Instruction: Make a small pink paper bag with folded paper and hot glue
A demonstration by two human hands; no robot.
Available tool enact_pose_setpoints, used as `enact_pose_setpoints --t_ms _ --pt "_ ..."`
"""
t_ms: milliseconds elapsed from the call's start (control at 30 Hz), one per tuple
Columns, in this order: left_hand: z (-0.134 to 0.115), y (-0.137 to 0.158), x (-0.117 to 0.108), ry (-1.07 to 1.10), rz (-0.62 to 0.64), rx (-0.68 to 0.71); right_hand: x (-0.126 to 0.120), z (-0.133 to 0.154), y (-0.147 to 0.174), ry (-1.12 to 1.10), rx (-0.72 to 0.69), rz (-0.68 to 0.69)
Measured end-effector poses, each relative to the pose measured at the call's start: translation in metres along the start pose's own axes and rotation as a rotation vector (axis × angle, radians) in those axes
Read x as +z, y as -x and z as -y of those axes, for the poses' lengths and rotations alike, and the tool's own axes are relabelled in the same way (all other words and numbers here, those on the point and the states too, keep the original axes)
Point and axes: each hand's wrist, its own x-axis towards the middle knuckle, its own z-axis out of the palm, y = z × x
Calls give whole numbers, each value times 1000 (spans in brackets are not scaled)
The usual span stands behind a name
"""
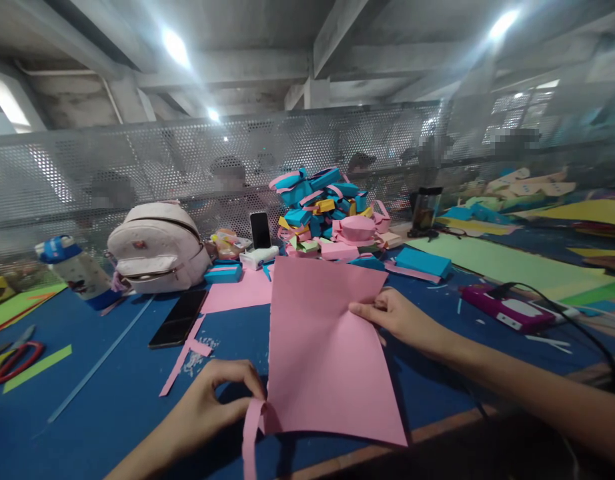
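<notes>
A large sheet of pink paper [327, 360] is raised at a tilt over the blue table, near its front edge. My right hand [387, 313] pinches the sheet's right side between thumb and fingers. At the lower left corner, my left hand [232, 393] pinches a narrow pink paper strip [250, 440], which hangs down beside the sheet. Whether the strip is still joined to the sheet at that corner, I cannot tell. Left of the sheet, pink paper scraps [185, 357] lie on the table with small white bits.
Behind the sheet rises a pile of folded blue and pink paper pieces [332, 207]. A black phone [180, 320], white backpack [157, 247], bottle [82, 270] and scissors [17, 360] are on the left. To the right lie a purple device [507, 309] with a cable and green sheets [502, 263].
</notes>
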Motion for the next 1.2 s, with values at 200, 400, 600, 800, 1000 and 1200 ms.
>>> enact_pose_setpoints --t_ms 200,400,600,800,1000,1200 --pt "-1 1 1 31 -37 37 -2 -3 0 2 -6 5" --pt "2 -1 7 27 -17 -29 -3 -2 0 -3 -8 -12" --pt "1 -3 10 0 -11 18 -4 -3 0 -9 1 -6" --pt "1 -3 10 67 -48 2 -7 -5 -1 -3 -5 -24" --pt "6 0 14 139 -95 -163 -8 -6 0 -13 -9 -20" --pt "12 -7 19 308 -98 -198 -5 -5 -2 -85 -54 -72"
